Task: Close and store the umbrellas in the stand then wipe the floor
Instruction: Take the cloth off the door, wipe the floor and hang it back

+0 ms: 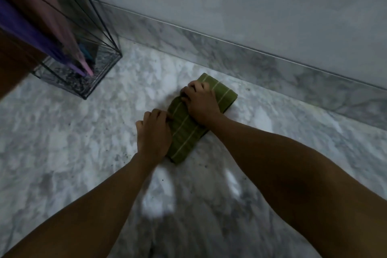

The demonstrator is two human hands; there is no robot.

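A folded green cloth (184, 132) with thin pale stripes lies on the marble floor (73, 142) near the wall. My right hand (201, 104) presses on its far half, fingers curled over the cloth's edge. At the near left side of the cloth, my left hand (154, 134) grips its edge. A wire-framed glass umbrella stand (83, 81) stands at the upper left. Inside it are closed umbrellas, one purple (27, 33) and one pink (69, 46), tips down on its floor.
A marble skirting (251, 56) runs along a pale wall behind the cloth. Small dark specks of dirt dot the floor around the cloth. A brown wooden surface (12, 65) borders the stand at the far left.
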